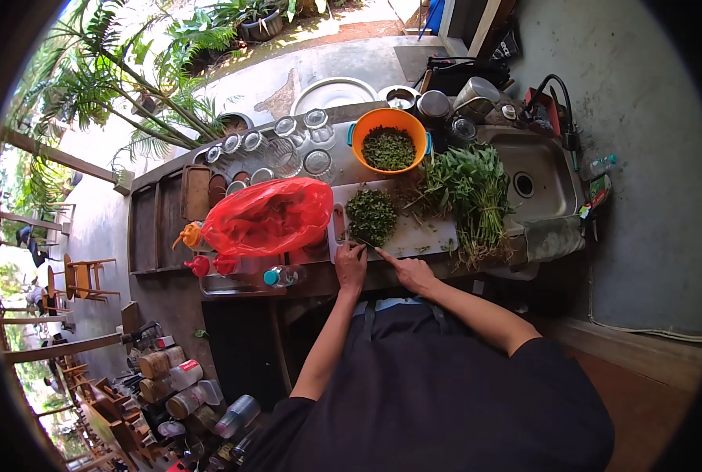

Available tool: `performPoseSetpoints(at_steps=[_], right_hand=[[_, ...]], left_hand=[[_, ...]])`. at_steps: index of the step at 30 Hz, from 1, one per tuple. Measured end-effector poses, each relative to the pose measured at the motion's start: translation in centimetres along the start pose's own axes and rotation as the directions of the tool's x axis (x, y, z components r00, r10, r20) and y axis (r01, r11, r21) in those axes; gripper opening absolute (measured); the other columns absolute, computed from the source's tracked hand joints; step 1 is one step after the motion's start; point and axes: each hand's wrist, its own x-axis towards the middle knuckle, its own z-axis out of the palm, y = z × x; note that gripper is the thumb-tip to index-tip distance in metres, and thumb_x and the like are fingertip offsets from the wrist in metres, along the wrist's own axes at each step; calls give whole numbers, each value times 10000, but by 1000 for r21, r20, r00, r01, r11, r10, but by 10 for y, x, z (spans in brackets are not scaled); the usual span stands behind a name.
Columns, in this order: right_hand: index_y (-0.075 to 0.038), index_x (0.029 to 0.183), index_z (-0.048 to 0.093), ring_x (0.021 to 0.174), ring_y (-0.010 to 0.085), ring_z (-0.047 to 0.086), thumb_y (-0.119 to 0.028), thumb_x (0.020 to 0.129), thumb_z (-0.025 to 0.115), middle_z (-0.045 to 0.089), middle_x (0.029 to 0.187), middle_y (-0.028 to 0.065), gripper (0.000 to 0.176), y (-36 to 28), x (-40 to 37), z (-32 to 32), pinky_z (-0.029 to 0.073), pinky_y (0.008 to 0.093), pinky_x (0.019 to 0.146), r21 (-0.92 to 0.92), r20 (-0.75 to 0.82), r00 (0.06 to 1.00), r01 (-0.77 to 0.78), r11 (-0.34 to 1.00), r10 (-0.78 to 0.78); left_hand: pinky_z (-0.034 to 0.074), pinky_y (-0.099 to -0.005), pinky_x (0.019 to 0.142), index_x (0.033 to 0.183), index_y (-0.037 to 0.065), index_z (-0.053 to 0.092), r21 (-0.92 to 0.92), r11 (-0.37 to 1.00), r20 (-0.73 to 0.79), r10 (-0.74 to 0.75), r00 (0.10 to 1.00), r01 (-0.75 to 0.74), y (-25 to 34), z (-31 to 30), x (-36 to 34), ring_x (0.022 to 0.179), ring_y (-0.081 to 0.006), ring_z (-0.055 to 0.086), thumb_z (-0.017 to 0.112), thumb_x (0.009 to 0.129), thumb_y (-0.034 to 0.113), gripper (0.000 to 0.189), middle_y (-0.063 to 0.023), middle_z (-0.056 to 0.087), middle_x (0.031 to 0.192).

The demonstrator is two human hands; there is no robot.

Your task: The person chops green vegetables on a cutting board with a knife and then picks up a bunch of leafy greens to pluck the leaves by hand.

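Note:
A heap of chopped green leaves (371, 215) lies on a white cutting board (434, 232). At the board's near edge, my left hand (351, 266) is closed, its fingertips bent together just below the heap; what they hold is too small to make out. My right hand (411, 273) is closed round a knife, its index finger stretched forward. Only a short dark piece of the knife's blade (364, 243) shows between my hands; the handle is hidden. To the right, a big bundle of long-stemmed greens (477, 200) with roots lies across the board's end.
Behind the board stands an orange colander (388, 161) holding chopped greens. A red plastic bag (268, 216) sits left, with a blue-capped bottle (284, 276) and sauce bottles near it. Several glass jars (318, 163) line the back. A steel sink (544, 161) is at right.

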Motion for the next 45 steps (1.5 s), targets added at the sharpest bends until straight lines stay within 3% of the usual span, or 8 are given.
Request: performPoseSetpoints(at_steps=[6,9,15,27,29,39,45], right_hand=[[-436,1569,120,689,421,669,-81,895,453,664,764,238,831,9,-12,-1,543,547,650,2,-29,999,46,999,-46],[-421,1573,121,695,423,669,-83,898,451,664,765,237,824,8,-16,-9,543,545,663,-15,56,998,11,1000,-10],[-402,1575,141,691,430,665,-131,942,458,661,753,238,758,4,-17,-17,545,544,676,-27,16,1000,0,1000,0],[-380,1571,178,702,429,669,-177,952,483,666,764,236,719,-12,-18,-38,550,551,698,-3,120,992,-23,1000,23],[-363,1575,166,653,426,647,-189,951,487,649,717,226,723,-8,-16,-29,531,554,642,-7,112,994,-6,1000,7],[-377,1578,148,623,413,640,-118,935,461,641,702,219,760,-2,-5,2,523,553,609,7,-33,999,30,1000,-30],[-382,1585,102,620,385,647,-100,922,461,655,721,205,805,0,-2,4,527,523,609,-80,-43,997,58,995,-62]], left_hand=[[491,-394,853,897,94,768,-4,998,-29,-57,998,57,-4,1,2,935,-289,592,758,795,158,122,-64,670,918],[491,-398,854,891,100,771,24,999,-23,-27,999,28,-1,0,3,942,-286,594,755,798,159,112,-63,675,912],[492,-404,844,886,92,771,10,1000,-14,-9,1000,9,2,-1,3,942,-284,610,756,797,160,114,-66,675,903],[498,-410,838,886,54,764,-6,1000,1,-17,1000,17,4,-3,3,925,-300,613,754,798,126,114,-103,666,900],[499,-406,832,882,56,765,-6,1000,-6,1,1000,-1,2,-2,2,920,-296,613,758,795,129,114,-99,666,895],[499,-401,830,892,67,771,13,999,-22,47,999,-47,7,-6,-1,916,-278,612,749,788,111,115,-77,664,907],[491,-395,852,893,78,774,1,999,-7,-32,999,32,2,-3,0,932,-280,607,754,794,137,118,-73,678,896]])
